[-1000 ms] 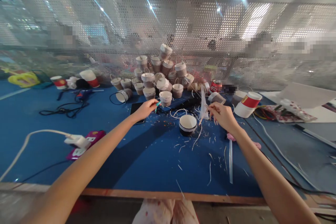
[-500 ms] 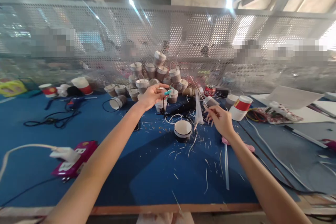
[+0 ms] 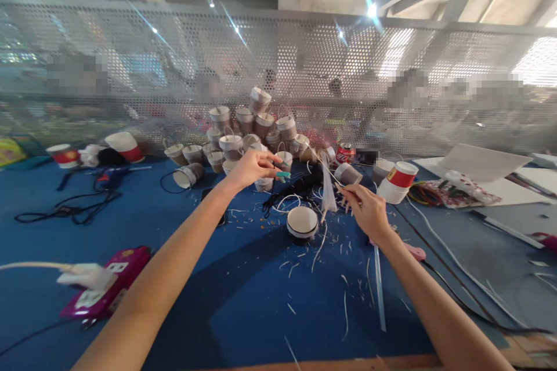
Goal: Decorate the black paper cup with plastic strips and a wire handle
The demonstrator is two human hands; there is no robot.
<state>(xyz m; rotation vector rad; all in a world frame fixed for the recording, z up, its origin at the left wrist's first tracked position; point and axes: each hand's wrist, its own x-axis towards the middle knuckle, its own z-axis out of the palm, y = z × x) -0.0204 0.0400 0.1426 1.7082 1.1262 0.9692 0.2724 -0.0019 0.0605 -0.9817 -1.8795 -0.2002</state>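
Observation:
My left hand is raised over the middle of the table, its fingers pinched round a small teal piece whose kind is too small to make out. On the other side, my right hand grips the lower end of a thin pale strand, which slants up and left. Between and below both hands stands a small round cup with a white rim and dark base. A bundle of clear plastic strips lies just left of my right fingers.
Small grey-white cups with loop handles are piled against the perforated metal screen. A purple power strip lies left. White scraps litter the blue table. Right are red-and-white cups, a red can and a pink-handled tool.
My left hand has dropped slightly with the teal piece. The pale strand in my right hand sits a little lower. The whole view has shifted slightly.

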